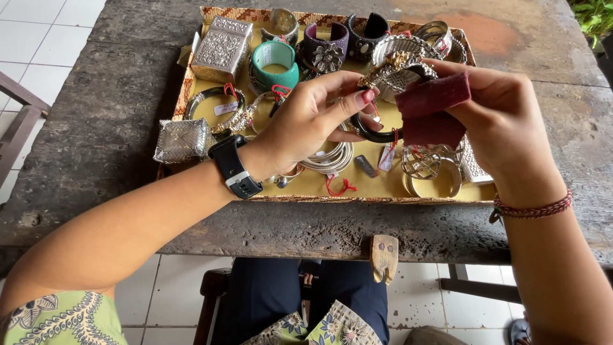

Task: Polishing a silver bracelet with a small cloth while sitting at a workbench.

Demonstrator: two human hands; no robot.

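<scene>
Bangle [373,131] half hidden behind fingers [348,96], cloth [431,105]; tag [385,156] unreadable.

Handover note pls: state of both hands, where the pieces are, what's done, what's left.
Left hand: holds a dark bangle with a silver ornamented top above the tray.
Right hand: holds a dark red cloth pressed against the bangle.
Where: the other bracelets, a teal cuff, a purple cuff and an embossed silver box lie in the tray on the stone table.
Done: bangle lifted, cloth on it.
Left: wiping looks in progress; how far along cannot be told.
</scene>
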